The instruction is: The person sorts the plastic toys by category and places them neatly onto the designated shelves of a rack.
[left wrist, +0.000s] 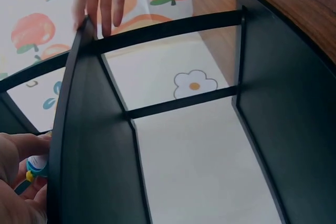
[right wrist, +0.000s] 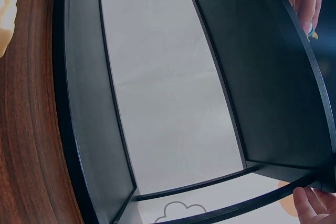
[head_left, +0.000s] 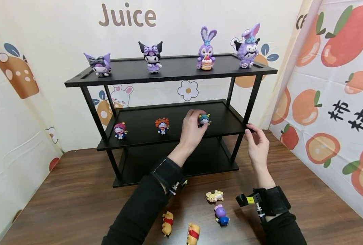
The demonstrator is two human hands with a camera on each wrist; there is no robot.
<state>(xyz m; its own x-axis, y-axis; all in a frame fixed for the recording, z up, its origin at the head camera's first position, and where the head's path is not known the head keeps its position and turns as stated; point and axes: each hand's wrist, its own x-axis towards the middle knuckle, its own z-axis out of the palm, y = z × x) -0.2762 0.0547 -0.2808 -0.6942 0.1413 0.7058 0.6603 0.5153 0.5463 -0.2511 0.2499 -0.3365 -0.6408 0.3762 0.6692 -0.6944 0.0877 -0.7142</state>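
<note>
My left hand point(head_left: 191, 131) pinches a small figurine with a teal hat point(head_left: 204, 119) at the right part of the middle board point(head_left: 181, 117) of a black three-tier display rack. In the left wrist view, the fingers hide part of that figurine point(left wrist: 37, 166). At the rack's right side, my right hand point(head_left: 257, 146) holds the front corner of the same board, thumb and fingers to either side of it. Left of the teal-hatted figurine, on that board, stand a figurine with an orange crab-like hat point(head_left: 162, 126) and one with a pink hat point(head_left: 120, 130).
Purple figurines stand on the top board, including a long-eared rabbit with a cake point(head_left: 206, 54). On the wooden table point(head_left: 77, 190) before the rack lie two yellow bears with red shirts point(head_left: 167, 224), a pale yellow figurine point(head_left: 214, 196) and a purple-and-blue one point(head_left: 221, 215). Printed curtains point(head_left: 331, 102) surround the table.
</note>
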